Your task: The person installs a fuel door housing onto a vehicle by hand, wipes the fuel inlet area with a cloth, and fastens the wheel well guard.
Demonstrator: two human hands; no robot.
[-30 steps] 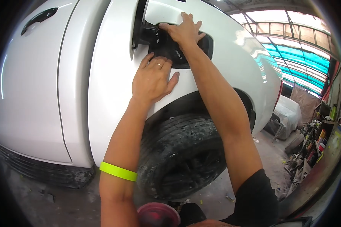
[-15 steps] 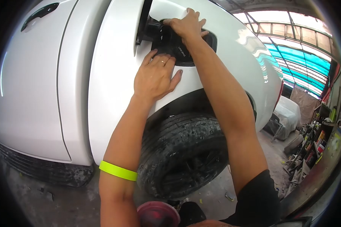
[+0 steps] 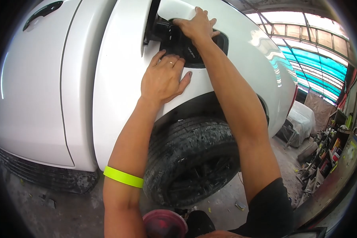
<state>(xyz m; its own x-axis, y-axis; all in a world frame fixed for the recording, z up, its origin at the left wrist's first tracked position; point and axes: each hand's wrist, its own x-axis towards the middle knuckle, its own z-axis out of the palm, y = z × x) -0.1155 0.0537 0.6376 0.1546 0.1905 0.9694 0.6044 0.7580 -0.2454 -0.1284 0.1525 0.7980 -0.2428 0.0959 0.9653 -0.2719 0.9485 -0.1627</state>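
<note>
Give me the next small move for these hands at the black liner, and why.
Probably press the black liner evenly with both hands: the left hand lies at its lower edge, the right hand spreads over its upper edge, and the flap stands open.

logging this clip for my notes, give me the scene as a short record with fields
left hand: fingers at the lower edge of the filler recess, a ring on one finger
right hand: fingers spread at the recess's upper edge
recess: black, marked DIESEL
vehicle: white body panel around the recess
below the hands: scuffed black tyre
left arm: yellow-green band
bottom edge: reddish container, contents unclear
</note>
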